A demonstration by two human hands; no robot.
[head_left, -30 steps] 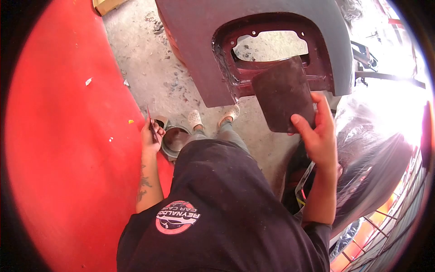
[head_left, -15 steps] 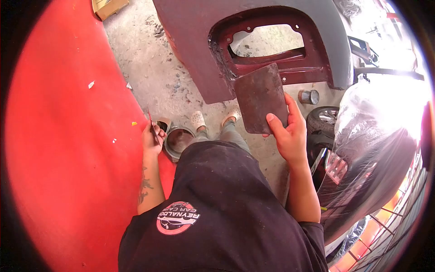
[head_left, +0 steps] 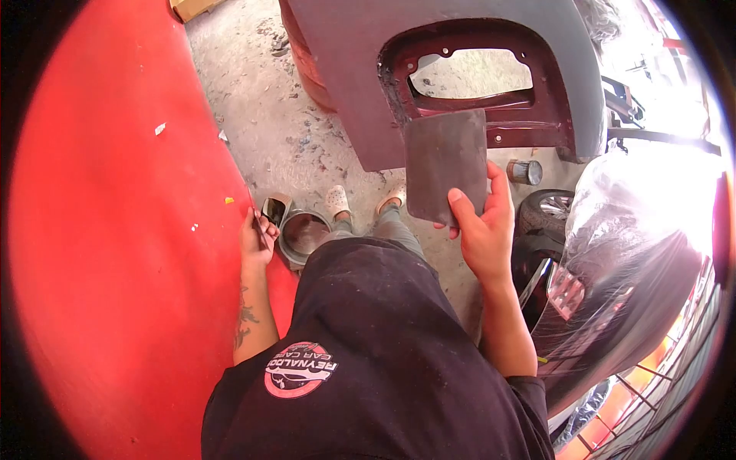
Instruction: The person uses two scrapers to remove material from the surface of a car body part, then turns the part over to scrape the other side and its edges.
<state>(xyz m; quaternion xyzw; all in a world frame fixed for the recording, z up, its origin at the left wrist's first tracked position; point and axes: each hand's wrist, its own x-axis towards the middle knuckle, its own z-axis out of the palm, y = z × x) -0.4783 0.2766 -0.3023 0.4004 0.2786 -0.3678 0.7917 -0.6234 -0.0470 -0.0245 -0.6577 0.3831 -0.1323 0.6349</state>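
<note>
My right hand [head_left: 487, 230] grips a dark, flat rectangular sheet [head_left: 446, 165] by its lower right edge, thumb on top. The sheet is held up in front of a grey car panel [head_left: 345, 69] with a dark red recess and an opening. At the left, my left hand [head_left: 259, 236] is closed on a thin dark piece [head_left: 261, 228], seen nearly edge-on. That hand is beside the edge of a red surface [head_left: 130, 230]. Just right of it stands a round grey bucket [head_left: 305, 233] with murky contents.
A metal can [head_left: 524, 172] stands on the stained concrete floor [head_left: 261, 115]. At the right are a wheel [head_left: 549, 208] and a part wrapped in clear plastic [head_left: 621, 253]. A cardboard box [head_left: 192, 8] lies at the top left.
The sheet in my right hand has turned more upright and faces the camera more squarely. The view has shifted, with the panel now slightly further right. My left hand keeps its piece.
</note>
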